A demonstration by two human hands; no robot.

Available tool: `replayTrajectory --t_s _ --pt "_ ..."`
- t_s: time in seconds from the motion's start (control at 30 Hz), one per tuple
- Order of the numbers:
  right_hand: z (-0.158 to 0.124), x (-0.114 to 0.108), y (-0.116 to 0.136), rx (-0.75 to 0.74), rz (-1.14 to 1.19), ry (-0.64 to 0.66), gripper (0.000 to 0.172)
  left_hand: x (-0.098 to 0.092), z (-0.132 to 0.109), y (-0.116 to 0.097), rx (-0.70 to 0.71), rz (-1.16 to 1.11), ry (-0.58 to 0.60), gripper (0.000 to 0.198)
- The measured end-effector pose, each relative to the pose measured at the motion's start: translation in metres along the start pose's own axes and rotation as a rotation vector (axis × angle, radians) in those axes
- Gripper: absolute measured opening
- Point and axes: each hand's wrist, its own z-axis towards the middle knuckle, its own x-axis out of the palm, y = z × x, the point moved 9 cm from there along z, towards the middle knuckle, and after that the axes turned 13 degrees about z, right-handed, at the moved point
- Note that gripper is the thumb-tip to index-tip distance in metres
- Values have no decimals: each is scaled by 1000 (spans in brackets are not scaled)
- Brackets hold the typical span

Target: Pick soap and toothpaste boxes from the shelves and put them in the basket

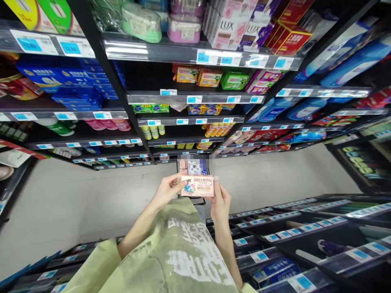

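A pale pink packet (198, 186) with red lettering and a blue and pink flower print is held level in front of my body. My left hand (168, 189) grips its left end, the thumb lying over the front. At the right end my right hand (220, 199) pinches the packet between thumb and fingers. Just beyond it, lower down, several small packages (195, 167) sit together, partly hidden by the packet and a blurred patch.
Shelves with price tags (195, 99) rise ahead, holding soap bars (235, 80), LUX boxes (227, 30) and blue bottles (307, 109). Grey floor (122, 183) lies between them and more shelving (305, 228) close behind and to the right.
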Motion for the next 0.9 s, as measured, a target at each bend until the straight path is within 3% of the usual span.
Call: replayTrajectory --t_s 0.9 --pt "-2 5 -3 -2 -56 55 48 -7 -1 -1 -46 -10 -43 53"
